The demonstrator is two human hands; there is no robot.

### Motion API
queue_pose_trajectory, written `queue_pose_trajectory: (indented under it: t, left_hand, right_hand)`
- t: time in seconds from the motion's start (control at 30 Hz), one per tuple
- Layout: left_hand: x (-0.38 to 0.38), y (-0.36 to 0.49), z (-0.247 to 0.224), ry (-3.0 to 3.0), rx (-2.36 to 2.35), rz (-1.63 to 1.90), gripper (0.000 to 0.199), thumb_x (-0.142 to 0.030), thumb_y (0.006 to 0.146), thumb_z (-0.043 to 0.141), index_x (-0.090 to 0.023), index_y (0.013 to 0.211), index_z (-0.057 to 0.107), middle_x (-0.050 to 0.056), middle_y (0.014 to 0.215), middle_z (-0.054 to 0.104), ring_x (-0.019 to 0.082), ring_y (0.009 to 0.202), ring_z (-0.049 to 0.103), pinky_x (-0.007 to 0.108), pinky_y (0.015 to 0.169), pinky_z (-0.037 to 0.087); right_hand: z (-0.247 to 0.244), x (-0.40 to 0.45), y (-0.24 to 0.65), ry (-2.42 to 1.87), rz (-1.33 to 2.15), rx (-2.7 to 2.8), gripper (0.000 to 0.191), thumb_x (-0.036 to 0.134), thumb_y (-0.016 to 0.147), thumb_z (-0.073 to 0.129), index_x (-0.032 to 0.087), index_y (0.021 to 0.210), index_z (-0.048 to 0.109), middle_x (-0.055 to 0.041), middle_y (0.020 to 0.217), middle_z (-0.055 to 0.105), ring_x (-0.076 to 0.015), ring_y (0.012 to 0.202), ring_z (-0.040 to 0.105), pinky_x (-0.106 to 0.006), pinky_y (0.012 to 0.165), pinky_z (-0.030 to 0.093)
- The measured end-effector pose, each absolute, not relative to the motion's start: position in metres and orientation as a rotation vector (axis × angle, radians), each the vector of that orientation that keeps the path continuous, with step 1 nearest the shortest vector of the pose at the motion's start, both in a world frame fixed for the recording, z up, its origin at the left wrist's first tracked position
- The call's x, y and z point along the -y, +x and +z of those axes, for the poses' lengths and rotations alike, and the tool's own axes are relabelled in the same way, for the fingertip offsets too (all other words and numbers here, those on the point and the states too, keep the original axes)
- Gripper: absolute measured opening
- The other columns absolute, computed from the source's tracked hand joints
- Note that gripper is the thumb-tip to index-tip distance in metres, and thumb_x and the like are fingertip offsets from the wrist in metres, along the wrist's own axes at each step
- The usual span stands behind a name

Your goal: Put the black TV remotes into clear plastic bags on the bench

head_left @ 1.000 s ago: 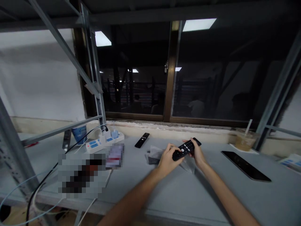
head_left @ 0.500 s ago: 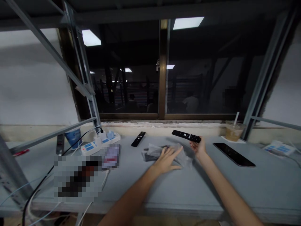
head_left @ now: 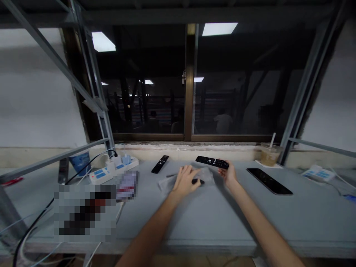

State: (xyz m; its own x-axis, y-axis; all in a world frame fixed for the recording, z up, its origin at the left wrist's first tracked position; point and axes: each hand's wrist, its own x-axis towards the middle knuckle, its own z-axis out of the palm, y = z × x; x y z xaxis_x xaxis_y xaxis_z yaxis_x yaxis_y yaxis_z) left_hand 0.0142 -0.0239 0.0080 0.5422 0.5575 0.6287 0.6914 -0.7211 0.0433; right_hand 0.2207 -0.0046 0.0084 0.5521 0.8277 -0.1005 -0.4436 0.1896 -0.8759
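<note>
Black plastic, by appearance: one remote, gripped at its right end by the right hand, buttons facing the camera, near the back edge of the counter. Judged light, stiff and slightly slippery; sturdy in the fingers but at risk if dropped. Best held by the long sides near the middle, clear of the buttons.

Under the left hand, fingers bent and partly spread: crumpled clear plastic, judged soft, nearly weightless, best pinched at a loose corner. Dark item at the thumb; cannot tell whether pinched, nor whether inside the plastic.

Second remote lying free, left of the plastic, near the back edge.

Containers: clear cup towards the back right corner, upright, holding a yellowish-brown drink and a straw. Blue cup towards the back left, contents not visible.
</note>
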Motion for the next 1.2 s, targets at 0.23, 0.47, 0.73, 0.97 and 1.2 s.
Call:
queue_pose_trajectory:
  t: [0.23, 0.47, 0.73, 0.97, 1.2]
  left_hand:
    - [0.004, -0.007, 0.003, -2.397, 1.273, -0.962, 0.008, -0.019, 0.072, 0.055, -0.021, 0.076, 0.062, 0.005, 0.097, 0.054, 0.023, 0.095, 0.047, 0.038, 0.084, 0.035]
    - [0.004, -0.010, 0.012, -2.234, 1.331, -1.097, 0.018, -0.007, 0.072, 0.049, -0.021, 0.082, 0.052, 0.004, 0.097, 0.056, 0.021, 0.095, 0.049, 0.036, 0.088, 0.032]
    - [0.007, -0.004, 0.011, -2.591, 1.289, -0.910, 0.017, -0.004, 0.073, 0.042, -0.020, 0.078, 0.046, 0.002, 0.083, 0.059, 0.018, 0.084, 0.053, 0.031, 0.081, 0.035]
    - [0.013, 0.001, 0.000, -2.811, 1.138, -0.828, 0.025, -0.032, 0.074, 0.057, -0.021, 0.095, 0.049, 0.002, 0.101, 0.059, 0.019, 0.095, 0.053, 0.034, 0.087, 0.035]
    - [0.004, 0.000, 0.003, -2.667, 1.150, -0.911, 0.015, -0.033, 0.083, 0.051, -0.021, 0.088, 0.058, 0.001, 0.094, 0.064, 0.018, 0.091, 0.056, 0.033, 0.083, 0.036]
  right_hand:
    - [0.020, 0.014, 0.213, -1.011, 1.028, 0.485, 0.026, 0.040, 0.076, 0.050, 0.018, 0.079, 0.065, -0.0004, 0.049, 0.059, -0.0090, 0.037, 0.050, -0.016, 0.033, 0.040]
    - [0.013, 0.013, 0.206, -0.982, 1.017, 0.630, 0.019, 0.026, 0.062, 0.067, 0.020, 0.080, 0.065, -0.0011, 0.067, 0.067, -0.0151, 0.056, 0.064, -0.022, 0.050, 0.053]
    - [0.004, 0.010, 0.207, -0.895, 0.963, 0.842, 0.023, 0.022, 0.055, 0.066, 0.022, 0.079, 0.069, 0.0002, 0.081, 0.070, -0.0167, 0.068, 0.066, -0.028, 0.066, 0.055]
    - [0.002, 0.007, 0.203, -0.995, 0.766, 0.876, 0.026, 0.023, 0.048, 0.069, 0.019, 0.074, 0.069, -0.0038, 0.082, 0.069, -0.0193, 0.073, 0.064, -0.029, 0.062, 0.053]
    - [-0.003, 0.000, 0.207, -1.024, 0.508, 0.925, 0.021, 0.026, 0.053, 0.064, 0.018, 0.072, 0.067, -0.0107, 0.107, 0.064, -0.0256, 0.093, 0.061, -0.036, 0.071, 0.051]
